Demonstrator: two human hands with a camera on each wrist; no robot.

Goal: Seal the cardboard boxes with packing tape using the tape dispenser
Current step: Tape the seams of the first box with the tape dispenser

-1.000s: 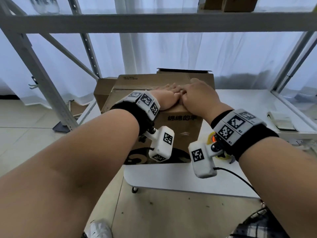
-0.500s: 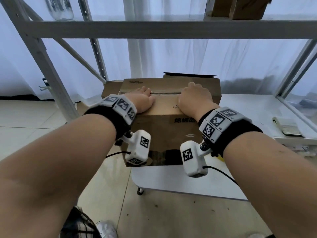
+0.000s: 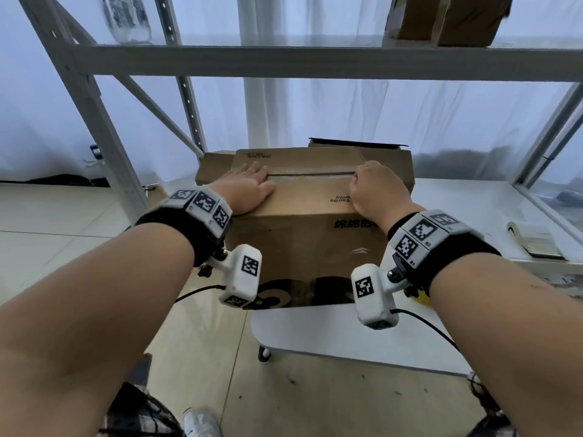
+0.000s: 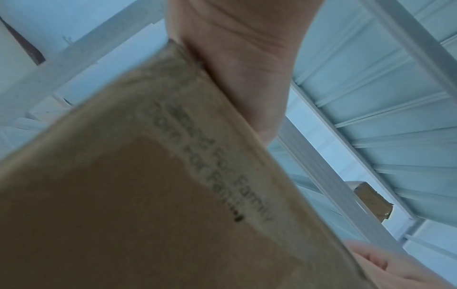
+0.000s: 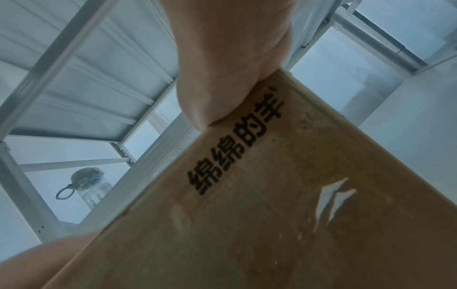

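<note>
A brown cardboard box with black print stands on a low white table. Its top flaps are down and a dark seam with shiny tape along it runs left to right. My left hand lies flat on the left end of the top, fingers straight across the seam. My right hand rests arched on the right end and holds nothing. The wrist views show each palm heel, left and right, on the box's near top edge. A yellow sliver shows behind my right wrist.
An open-topped box and another carton stand behind the box. A notepad lies on the white shelf at right. A grey rack beam crosses overhead, bearing a bottle and more boxes.
Both hands have slid apart along the seam, from touching at the middle of the box top out to its left and right ends.
</note>
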